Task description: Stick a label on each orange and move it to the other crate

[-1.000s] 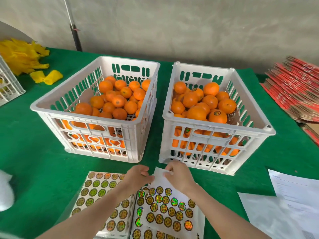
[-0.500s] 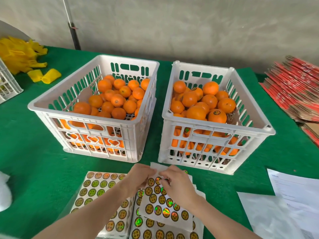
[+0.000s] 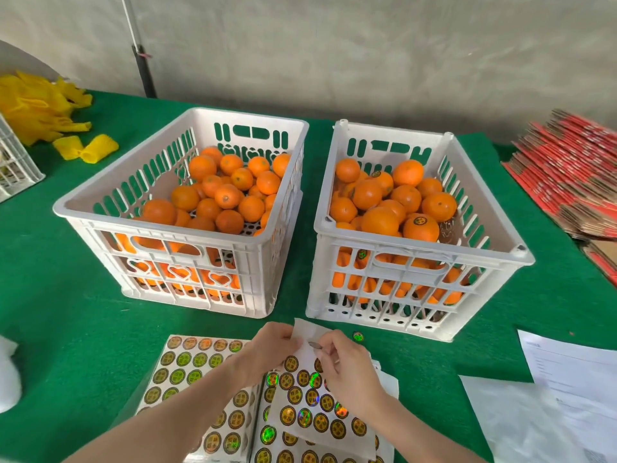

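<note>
Two white crates stand side by side on the green table. The left crate (image 3: 100,202) holds several bare oranges (image 3: 227,196). The right crate (image 3: 494,235) holds several oranges, some with round labels, such as the front one (image 3: 421,227). In front of the crates lie sheets of round holographic labels (image 3: 307,409). My left hand (image 3: 267,350) pinches the top edge of the upper sheet. My right hand (image 3: 347,365) pinches a label (image 3: 314,345) that is lifted off that sheet. One loose label (image 3: 358,336) lies on the cloth by the right crate.
Another label sheet (image 3: 187,365) lies at the lower left. Yellow foam nets (image 3: 40,108) and part of a third crate (image 3: 13,162) are at the far left. Red flat cartons (image 3: 567,175) are stacked at the right, with white papers (image 3: 567,372) near the right front.
The upper label sheet has shifted back toward me. My right hand now has one label peeled up from the sheet's top corner, and a loose label shows on the cloth.
</note>
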Tool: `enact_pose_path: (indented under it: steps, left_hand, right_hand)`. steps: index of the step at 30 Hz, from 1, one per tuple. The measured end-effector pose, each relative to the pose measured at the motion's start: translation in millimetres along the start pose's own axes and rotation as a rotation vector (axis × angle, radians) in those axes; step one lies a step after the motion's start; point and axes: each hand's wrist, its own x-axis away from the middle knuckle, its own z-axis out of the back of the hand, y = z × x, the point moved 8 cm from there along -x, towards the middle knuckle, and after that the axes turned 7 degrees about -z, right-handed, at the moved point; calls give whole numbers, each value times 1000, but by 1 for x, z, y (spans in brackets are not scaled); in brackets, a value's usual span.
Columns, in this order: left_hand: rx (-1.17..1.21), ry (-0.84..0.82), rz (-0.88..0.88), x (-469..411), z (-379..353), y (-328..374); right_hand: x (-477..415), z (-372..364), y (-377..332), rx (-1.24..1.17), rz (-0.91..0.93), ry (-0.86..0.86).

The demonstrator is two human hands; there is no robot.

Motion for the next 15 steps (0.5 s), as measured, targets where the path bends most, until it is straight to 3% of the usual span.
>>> enact_pose_path:
  steps: [3,5,9,11,13,15]
  left_hand:
    - [-316,-41,-58,6,-8,6]
    - [-554,127,-242,18,6,32]
    - [-406,435,-909,84,65,121]
    - [-343,566,-1103,109,104,151]
    - [-317,698,-1079,107,147,170]
    - [-318,802,-884,82,194,179]
  right_hand:
    - [8,11,-7,-64,-12,9]
    - [9,32,-34,-163,64,56]
    - [-14,86,-129,-321,420,277]
    - [-36,97,-172,-365,597,361]
    - [-75,92,-205,-356,572,330]
    - [-120,75,-224,-293,439,256]
